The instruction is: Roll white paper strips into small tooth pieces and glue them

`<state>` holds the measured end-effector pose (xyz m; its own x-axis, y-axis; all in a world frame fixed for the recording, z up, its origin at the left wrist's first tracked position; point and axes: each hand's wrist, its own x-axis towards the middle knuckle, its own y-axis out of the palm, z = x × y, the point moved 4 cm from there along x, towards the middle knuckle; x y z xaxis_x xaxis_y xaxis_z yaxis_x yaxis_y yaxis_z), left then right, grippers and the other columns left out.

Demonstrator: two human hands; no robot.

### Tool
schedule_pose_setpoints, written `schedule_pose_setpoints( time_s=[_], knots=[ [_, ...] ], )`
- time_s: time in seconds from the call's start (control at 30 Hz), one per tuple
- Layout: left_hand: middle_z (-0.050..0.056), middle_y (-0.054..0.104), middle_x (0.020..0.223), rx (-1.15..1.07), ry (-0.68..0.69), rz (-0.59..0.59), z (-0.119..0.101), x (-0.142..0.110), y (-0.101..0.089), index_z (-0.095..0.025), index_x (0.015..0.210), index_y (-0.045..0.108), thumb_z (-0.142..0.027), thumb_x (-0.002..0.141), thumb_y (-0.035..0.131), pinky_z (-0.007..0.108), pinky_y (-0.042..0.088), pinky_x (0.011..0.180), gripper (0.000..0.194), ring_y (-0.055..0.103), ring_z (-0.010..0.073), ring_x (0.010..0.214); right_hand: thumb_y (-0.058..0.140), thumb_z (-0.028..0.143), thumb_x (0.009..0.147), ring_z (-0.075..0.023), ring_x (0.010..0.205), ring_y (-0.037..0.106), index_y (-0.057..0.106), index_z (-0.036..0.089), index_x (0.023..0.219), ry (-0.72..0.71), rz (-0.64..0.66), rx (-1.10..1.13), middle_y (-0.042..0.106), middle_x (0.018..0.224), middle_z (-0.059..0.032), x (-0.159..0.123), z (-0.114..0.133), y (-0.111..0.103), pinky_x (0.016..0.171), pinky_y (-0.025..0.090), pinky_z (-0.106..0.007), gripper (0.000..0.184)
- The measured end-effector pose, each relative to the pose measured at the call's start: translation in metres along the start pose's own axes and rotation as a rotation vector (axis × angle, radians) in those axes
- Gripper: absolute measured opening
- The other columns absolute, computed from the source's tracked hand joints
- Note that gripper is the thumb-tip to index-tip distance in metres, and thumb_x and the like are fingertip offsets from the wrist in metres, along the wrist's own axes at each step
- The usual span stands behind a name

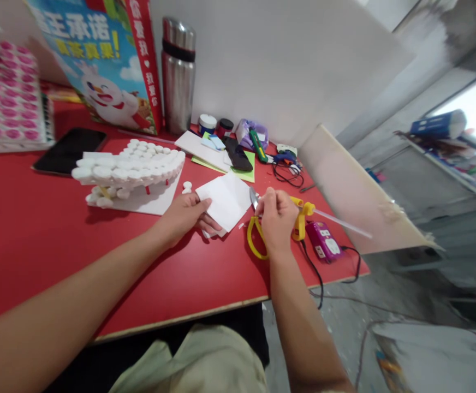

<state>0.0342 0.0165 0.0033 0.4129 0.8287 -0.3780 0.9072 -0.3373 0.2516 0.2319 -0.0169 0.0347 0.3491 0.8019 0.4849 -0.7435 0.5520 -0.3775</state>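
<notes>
My left hand is closed on the near left edge of a small stack of white paper, thumb on top. Close to the paper's right edge, my right hand is closed with its fingers curled; what they hold, if anything, is hidden. Scissors with yellow handles lie beside and partly behind that hand, their blade toward the paper. Just past the right hand is a yellow glue gun with a clear glue stick in its back. Two small white pieces lie near the left hand.
A white model of rounded pieces stands left on a white base. Behind are a phone, a steel thermos, a printed bag, jars and a green cutter. A purple power adapter with cables sits near the table's right edge.
</notes>
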Motion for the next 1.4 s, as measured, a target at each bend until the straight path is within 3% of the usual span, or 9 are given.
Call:
schedule_pose_setpoints(
  time_s=[0.2,0.27,0.4,0.57,0.67,0.83,1.1,1.3,1.4],
  knots=[
    [0.008,0.071,0.055,0.019,0.059,-0.069,-0.003,-0.004,-0.004,-0.013,0.100,0.053,-0.013,0.103,0.052,0.025,0.057,0.043,0.003,0.064,0.0177,0.039,0.065,0.027,0.090,-0.0201,0.089,0.070,0.071,0.020,0.093,-0.041,-0.063,-0.046,0.077,0.097,-0.0061,0.009,-0.010,-0.004,0.083,0.055,-0.035,0.009],
    [0.006,0.069,0.054,0.043,0.088,-0.104,-0.001,-0.002,-0.007,-0.013,0.100,0.053,-0.011,0.101,0.053,0.025,0.055,0.039,0.003,0.062,0.0177,0.037,0.067,0.030,0.091,-0.0205,0.089,0.070,0.072,0.021,0.102,-0.042,-0.052,-0.128,0.077,0.103,-0.0067,0.009,-0.012,-0.003,0.082,0.055,-0.035,0.015],
    [0.004,0.071,0.059,0.048,0.113,-0.128,0.005,0.004,-0.011,-0.011,0.110,0.056,-0.003,0.097,0.053,0.025,0.059,0.043,0.015,0.068,0.0186,0.043,0.055,0.026,0.099,-0.0209,0.074,0.070,0.073,0.021,0.100,-0.024,0.099,-0.217,0.075,0.078,-0.0028,0.005,-0.014,0.005,0.080,0.054,-0.036,0.019],
    [0.000,0.066,0.059,0.017,0.130,-0.183,0.007,0.005,-0.012,-0.007,0.122,0.056,0.001,0.096,0.054,0.022,0.062,0.051,0.028,0.076,0.0211,0.055,0.057,0.013,0.091,-0.0310,0.109,0.068,0.076,0.020,0.108,-0.139,0.317,-0.514,0.079,0.114,-0.0109,-0.001,-0.010,0.022,0.098,0.051,-0.046,0.026],
    [-0.006,0.059,0.058,-0.041,0.131,-0.240,0.004,0.003,-0.012,-0.005,0.135,0.051,0.004,0.095,0.054,0.023,0.063,0.052,0.041,0.077,0.0224,0.056,0.062,0.022,0.094,-0.0336,0.110,0.066,0.077,0.020,0.107,-0.123,0.396,-0.640,0.080,0.112,-0.0113,-0.001,-0.012,0.026,0.100,0.049,-0.050,0.020],
    [-0.006,0.058,0.064,-0.111,0.126,-0.291,0.002,0.001,-0.013,-0.006,0.150,0.040,0.002,0.092,0.061,0.025,0.065,0.059,0.062,0.078,0.0214,0.060,0.046,0.013,0.100,-0.0320,0.114,0.065,0.070,0.016,0.131,-0.105,0.396,-0.640,0.077,0.123,-0.0161,0.002,-0.016,0.025,0.099,0.050,-0.048,0.039],
    [-0.003,0.060,0.052,0.219,0.139,-0.183,0.001,-0.001,-0.015,-0.009,0.159,0.031,-0.010,0.098,0.049,0.023,0.049,0.034,0.064,0.062,0.0206,0.037,0.047,0.015,0.102,-0.0369,0.114,0.060,0.075,0.016,0.118,-0.094,0.525,-0.934,0.071,0.125,-0.0211,0.004,-0.011,0.035,0.094,0.047,-0.050,0.032],
    [-0.004,0.062,0.071,0.147,0.188,-0.139,0.001,-0.001,-0.012,-0.018,0.159,0.031,-0.018,0.101,0.054,0.026,0.057,0.039,0.063,0.069,0.0185,0.046,0.052,0.008,0.094,-0.0296,0.099,0.064,0.075,0.015,0.106,-0.125,0.406,-0.769,0.071,0.109,-0.0169,0.032,-0.011,0.027,0.088,0.049,-0.041,0.027],
    [-0.005,0.062,0.074,0.117,0.192,-0.132,0.002,0.000,-0.012,-0.018,0.144,0.046,-0.017,0.099,0.056,0.027,0.056,0.038,0.046,0.067,0.0168,0.044,0.057,0.013,0.094,-0.0269,0.091,0.064,0.074,0.017,0.099,-0.151,0.276,-0.682,0.069,0.105,-0.0130,0.052,-0.005,0.019,0.083,0.049,-0.039,0.018]
  ],
)
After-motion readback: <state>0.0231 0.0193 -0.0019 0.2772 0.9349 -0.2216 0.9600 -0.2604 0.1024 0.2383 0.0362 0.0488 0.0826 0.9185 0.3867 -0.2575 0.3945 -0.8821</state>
